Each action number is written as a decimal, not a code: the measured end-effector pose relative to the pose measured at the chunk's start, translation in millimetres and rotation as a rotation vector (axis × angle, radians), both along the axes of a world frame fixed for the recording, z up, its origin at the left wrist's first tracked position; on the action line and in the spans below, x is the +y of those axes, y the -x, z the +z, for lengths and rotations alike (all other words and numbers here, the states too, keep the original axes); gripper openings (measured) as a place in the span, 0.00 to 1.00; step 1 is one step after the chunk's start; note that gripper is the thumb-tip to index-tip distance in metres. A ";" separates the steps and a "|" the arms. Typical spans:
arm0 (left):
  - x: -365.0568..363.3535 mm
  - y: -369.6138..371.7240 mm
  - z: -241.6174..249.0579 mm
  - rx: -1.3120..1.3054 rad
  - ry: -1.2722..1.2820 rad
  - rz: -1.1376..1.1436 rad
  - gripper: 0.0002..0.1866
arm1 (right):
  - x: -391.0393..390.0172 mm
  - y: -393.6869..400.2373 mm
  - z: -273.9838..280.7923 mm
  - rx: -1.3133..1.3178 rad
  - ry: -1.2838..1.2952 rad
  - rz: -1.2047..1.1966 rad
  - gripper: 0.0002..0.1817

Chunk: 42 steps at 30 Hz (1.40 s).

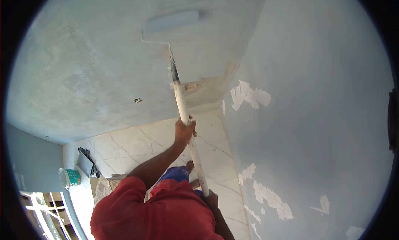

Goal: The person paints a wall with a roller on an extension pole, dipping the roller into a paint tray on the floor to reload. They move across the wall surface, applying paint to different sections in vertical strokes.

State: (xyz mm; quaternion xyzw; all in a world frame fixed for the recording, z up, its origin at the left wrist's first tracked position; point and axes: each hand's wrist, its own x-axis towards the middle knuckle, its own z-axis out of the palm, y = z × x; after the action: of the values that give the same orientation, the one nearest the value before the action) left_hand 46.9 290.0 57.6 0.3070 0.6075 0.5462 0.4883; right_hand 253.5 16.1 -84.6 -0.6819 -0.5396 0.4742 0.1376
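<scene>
A paint roller [173, 20] on a long white pole [181, 102] reaches up to the wall [104, 53] in front of me. Its head looks pale blue-grey and smeared by motion, with a thin bent wire frame below it. My left hand [185, 130] is closed around the middle of the pole. Lower down, my right hand [211, 199] grips the pole near its bottom end, its fingers partly hidden. The pole slants from the roller at the upper middle down past my red shirt.
On the right, a blue-grey wall [316, 107] has white peeled patches [272, 199]. The front wall has a small box opening [138, 100] and a larger recess [190, 87]. Marbled tiles [129, 142] cover the floor. A bucket [69, 178] stands left, near a window [52, 213].
</scene>
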 end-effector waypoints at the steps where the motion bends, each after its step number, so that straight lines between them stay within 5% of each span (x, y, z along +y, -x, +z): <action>1: -4.1 -0.9 -18.0 0.001 -0.008 0.009 0.14 | -10.4 -2.3 -7.2 0.025 0.066 0.004 0.23; 12: -38.1 4.7 -228.5 -0.177 0.669 0.078 0.05 | -88.9 -7.2 -51.9 -0.098 0.268 0.030 0.27; 16: -50.3 5.8 -204.8 -0.264 0.616 0.050 0.05 | -90.6 0.1 -39.5 -0.229 0.351 -0.024 0.26; 24: -16.3 18.4 -20.5 -0.131 0.066 -0.087 0.12 | -18.6 32.2 -12.8 -0.169 0.135 -0.074 0.17; 27: 9.0 33.1 12.6 -0.117 -0.015 -0.095 0.12 | 8.2 44.8 -27.8 -0.104 -0.044 -0.112 0.12; 30: 3.9 35.5 -22.5 -0.119 0.024 -0.096 0.12 | 7.9 50.4 -31.1 -0.046 -0.066 -0.093 0.15; 34: -34.1 32.6 -86.6 -0.147 0.204 -0.116 0.12 | -45.8 50.2 -16.7 -0.116 0.324 -0.136 0.15; 38: -61.0 24.9 -154.5 -0.145 0.447 -0.069 0.09 | -83.5 43.6 -1.4 -0.134 0.382 -0.177 0.16; 42: -60.6 34.2 -181.4 -0.312 0.540 -0.020 0.07 | -83.3 46.2 7.1 -0.283 0.476 -0.114 0.17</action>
State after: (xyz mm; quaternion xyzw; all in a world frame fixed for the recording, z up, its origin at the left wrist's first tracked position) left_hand 12.7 229.4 -123.8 0.0845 0.6453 0.4009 0.6448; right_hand 207.3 -67.2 -77.5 -0.7839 -0.3876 0.4789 -0.0765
